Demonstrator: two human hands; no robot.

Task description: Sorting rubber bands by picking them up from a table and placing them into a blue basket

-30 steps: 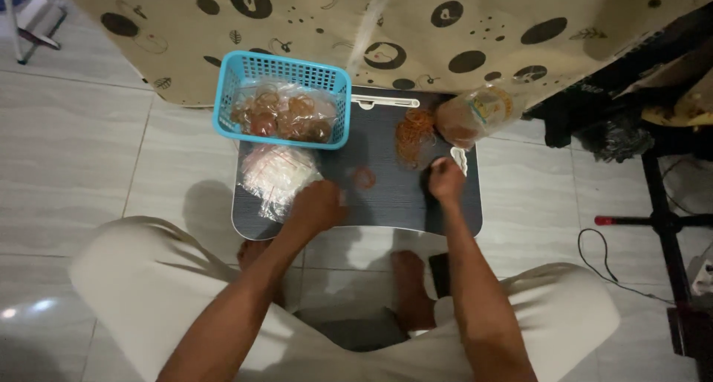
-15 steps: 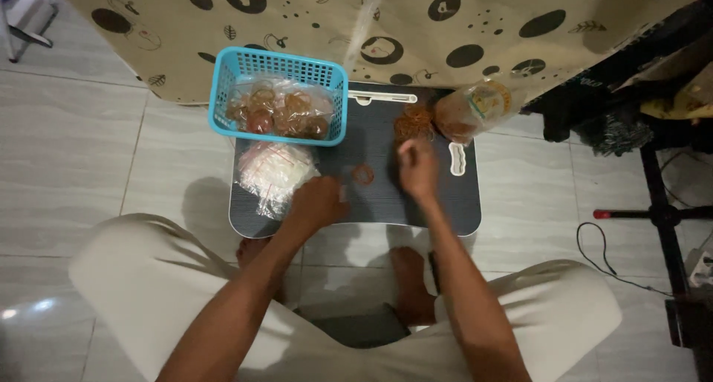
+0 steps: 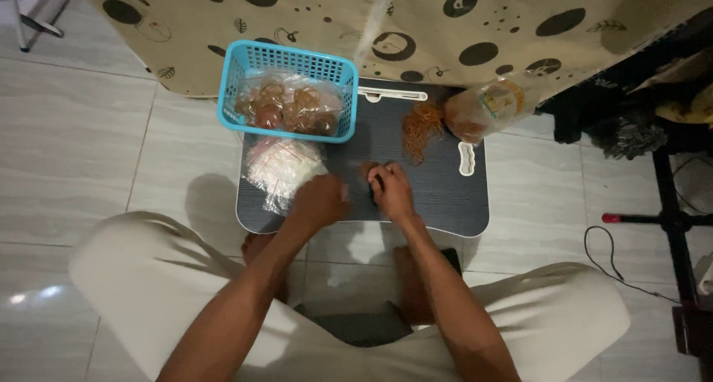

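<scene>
Nearest, both hands meet over the middle of the small dark desk (image 3: 445,204). The left hand (image 3: 321,201) is curled loosely, knuckles up; what it holds, if anything, cannot be told. The right hand (image 3: 392,191) is bent over a small ring of rubber bands (image 3: 367,172), fingertips touching it. Left of the hands lies a stack of clear plastic bags (image 3: 278,170). Farther, right of centre, sits a loose heap of orange rubber bands (image 3: 421,125), beside a filled plastic bag (image 3: 483,111). At the far left stands a blue basket (image 3: 245,70) of filled bags.
</scene>
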